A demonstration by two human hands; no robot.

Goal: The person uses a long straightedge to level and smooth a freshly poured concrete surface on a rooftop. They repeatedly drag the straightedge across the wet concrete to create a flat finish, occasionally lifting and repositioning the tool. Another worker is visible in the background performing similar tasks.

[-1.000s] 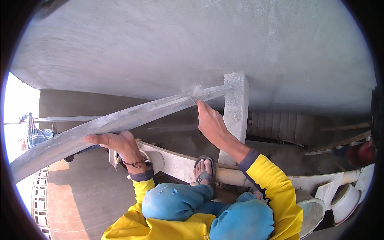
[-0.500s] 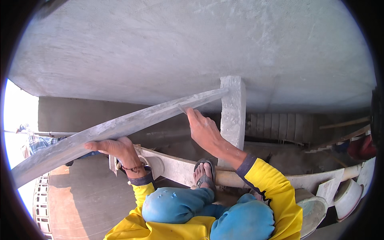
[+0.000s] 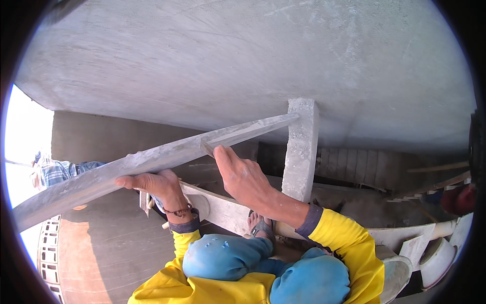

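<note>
Left hand: here at 8 o'clock (image 3: 157,185), cupped around the underside of the bar, thumb along its near face, most of the fingers hidden behind.
Right hand: just below the middle, at 6 o'clock (image 3: 248,180), fingers pinched tight on a thin blade (image 3: 206,148), its tip up against the bar.
Grey bar: long and pale-smeared (image 3: 162,154), slanting from between 8 and 9 o'clock up to 2; its far end meets the rough upright post (image 3: 302,152) at 3, though whether it's fixed there I cannot tell.
Blade step: looks like scraping, with the edge working the bar's lower side and the left hand bracing.
Next stroke: calls, I'd judge, for a steady left hold and the blade laid flat along the face, so it doesn't skid.
Post: shuts off the run toward 2 o'clock; strokes that way have to stop short of it.
Footing: one sandalled foot (image 3: 261,226) at 6, by a pale board (image 3: 228,217); blue-clad knees (image 3: 217,256) sit below the forearms, limiting low elbow room.
Buckets: a pair at 4 o'clock (image 3: 396,273), well apart from the blade.
Overhead: broad grey surface (image 3: 243,61) at 12, hemming in upward swings.
Far left: checked cloth (image 3: 55,172) at 9, beyond the bar.
</note>
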